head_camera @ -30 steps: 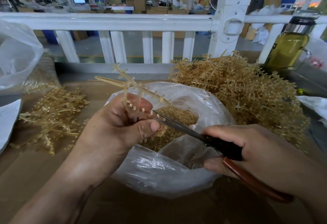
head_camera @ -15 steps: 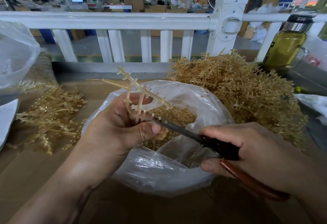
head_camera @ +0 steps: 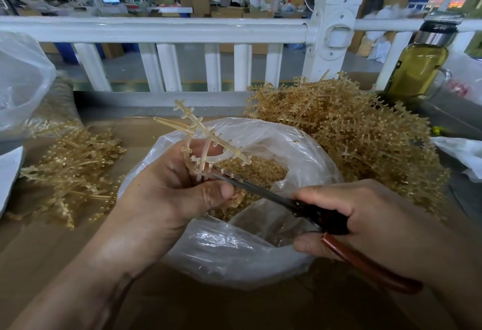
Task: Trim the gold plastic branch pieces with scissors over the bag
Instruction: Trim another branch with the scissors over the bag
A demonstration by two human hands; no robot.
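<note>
- Brown worktop (head_camera: 52, 264) in front of a white railing (head_camera: 156, 29), workshop floor beyond.
- Gold branch piece (head_camera: 206, 141): pale, translucent, short knobbed twigs; held over the open clear bag (head_camera: 234, 251) of gold trimmings.
- Left hand (head_camera: 167, 199): fingers and thumb curled round the branch's lower end.
- Right hand (head_camera: 365, 215): wrapped round the scissors (head_camera: 260, 192), blades near closed, tips among the twigs.
- Large heap (head_camera: 352, 147) of gold pieces right of the bag, smaller heap (head_camera: 73, 173) left.
- Blade tips hidden behind the twigs.

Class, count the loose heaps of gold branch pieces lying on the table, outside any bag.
2: one heap left of the clear bag, one larger heap right of it, below the bottle. The far-left bag may hide more.
</note>
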